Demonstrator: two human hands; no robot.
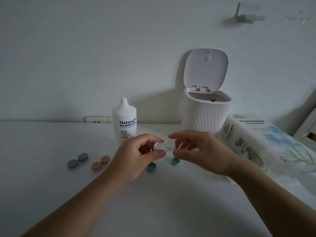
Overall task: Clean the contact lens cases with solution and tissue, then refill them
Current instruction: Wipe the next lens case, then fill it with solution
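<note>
My left hand [136,156] and my right hand [200,151] meet above the white table, both pinching a white lens case base [164,145] with its cups uncovered. Below the hands two teal caps lie on the table, one on the left [151,167] and one on the right [175,161]. A blue lens case [77,160] and a pink lens case [100,163], both capped, lie to the left. The white solution bottle [124,120] stands behind my left hand with its cap on. A tissue paper pack [266,142] lies at the right.
A small white ribbed bin [207,115] stands behind my right hand with its lid flipped up. A wall socket [97,119] sits at the table's back edge. The table [42,185] is white, against a pale wall.
</note>
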